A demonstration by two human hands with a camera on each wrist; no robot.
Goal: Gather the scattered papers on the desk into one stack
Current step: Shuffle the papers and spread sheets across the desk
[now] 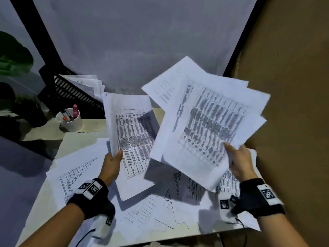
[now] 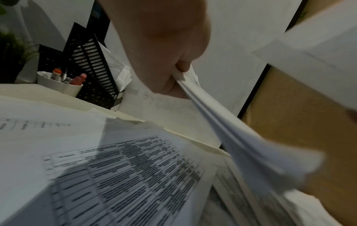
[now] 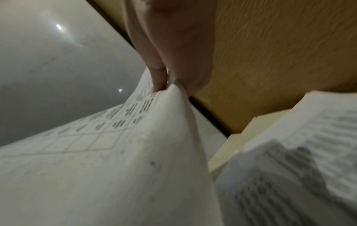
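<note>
My left hand (image 1: 114, 158) pinches the left edge of a bundle of printed sheets (image 1: 131, 139), held up above the desk; the left wrist view shows the thumb (image 2: 182, 67) clamped on that bundle's edge (image 2: 222, 119). My right hand (image 1: 236, 155) pinches the lower right edge of a fanned, uneven bundle of printed sheets (image 1: 204, 118), raised to the right of the first; its fingers (image 3: 160, 79) press the paper (image 3: 115, 160). More loose printed papers (image 1: 74, 175) lie scattered across the desk (image 1: 78, 139) beneath both hands.
A white cup with pens (image 1: 71, 120) stands at the desk's back left. Behind it a black slatted file rack (image 1: 71, 93) holds more papers. A dark green plant (image 1: 14, 56) is at far left. A brown wall (image 1: 288, 104) closes the right side.
</note>
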